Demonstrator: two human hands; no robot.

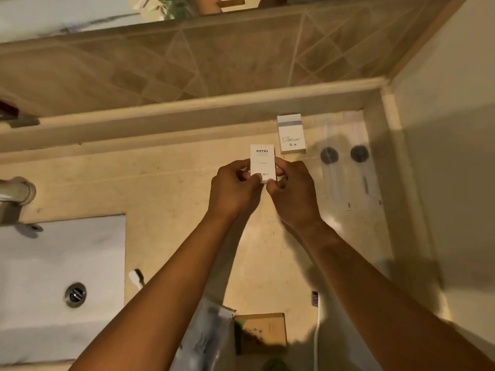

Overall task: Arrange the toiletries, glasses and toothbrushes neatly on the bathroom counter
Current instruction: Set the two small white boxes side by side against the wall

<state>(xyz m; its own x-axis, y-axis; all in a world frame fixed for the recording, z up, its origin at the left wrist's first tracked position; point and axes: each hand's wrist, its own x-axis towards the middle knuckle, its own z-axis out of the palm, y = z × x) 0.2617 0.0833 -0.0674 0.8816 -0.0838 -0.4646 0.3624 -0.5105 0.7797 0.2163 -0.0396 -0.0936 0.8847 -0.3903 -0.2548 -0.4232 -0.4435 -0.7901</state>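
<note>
A beige stone counter (pixel 166 199) fills most of the view, backed by a raised ledge and a tiled wall (pixel 187 60) on the far side. At the near left a white sink basin (pixel 53 263) is set into it, with a round metal drain (pixel 75 294) and the base of a tap (pixel 16 191) at the left edge.

Both bare forearms reach in from the near edge and meet over the middle of the counter. The left hand (pixel 233 188) and the right hand (pixel 293 191) together grasp a small white box marked HOTEL (pixel 263 162), each pinching a lower corner with thumb and fingertips; whether it rests on the counter or is held just above it I cannot tell.

Just beyond and to the right lies a second white box with a grey band (pixel 290 133), close to the ledge. Further right, near the side wall, lie two clear packets (pixel 348 167), each with a dark round disc inside.

Near the front edge sit a brown cardboard box (pixel 261 333), a blurred clear wrapper (pixel 206 336) on its left, and a white toothbrush with dark bristles (pixel 315 303) on its right. Another toothbrush head (pixel 136 277) lies beside the sink rim.
</note>
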